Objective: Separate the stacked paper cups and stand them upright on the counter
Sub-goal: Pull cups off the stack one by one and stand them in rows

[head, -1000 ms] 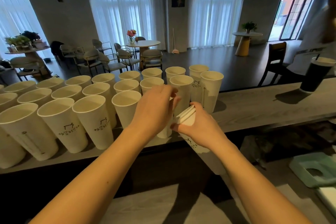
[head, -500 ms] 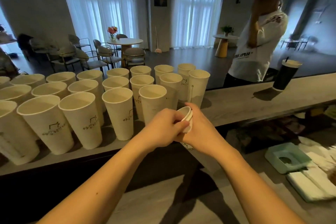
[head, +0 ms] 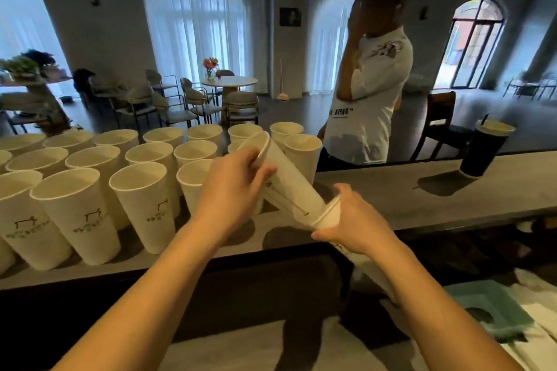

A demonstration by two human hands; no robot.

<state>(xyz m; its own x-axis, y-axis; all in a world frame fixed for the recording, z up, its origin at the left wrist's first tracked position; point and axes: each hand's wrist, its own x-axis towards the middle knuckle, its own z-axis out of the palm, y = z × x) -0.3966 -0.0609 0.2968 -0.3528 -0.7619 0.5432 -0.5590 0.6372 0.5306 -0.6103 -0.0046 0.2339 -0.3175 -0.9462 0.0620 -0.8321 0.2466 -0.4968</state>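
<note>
The left hand [head: 233, 190] has its fingers wrapped around the rim end of a single paper cup [head: 286, 187], and the right hand [head: 351, 224] is clamped around the top of the remaining stack [head: 330, 217], most of which disappears below and behind that hand toward 5 o'clock. The cup being freed lies tilted, not upright: its long axis runs from its mouth at about 11 o'clock, up by the left hand's fingertips, down to its base at about 5 o'clock, where that base sits inside the topmost rim of the stack. So cup and stack share one slanted line, and the two hands sit at its opposite ends, the left hand at 10 o'clock from the right. The whole pair hangs in the air just above the near part of the counter [head: 422, 199], at roughly 3 o'clock from the crowd of standing cups [head: 141, 205] that fills the counter's left half. Judging from this, separation is nearly done; the pull has to go along that same axis, toward 11 o'clock, since a sideways tug would likely bind the base against the stack's rim or crease the thin wall. The left hand is the one nearer the standing cups, so it looks best placed to turn the freed cup mouth-up and set it down in the open patch of counter at the right edge of the group. A dark drink cup [head: 482, 150] stands well apart at 2 o'clock, out of the way.
</note>
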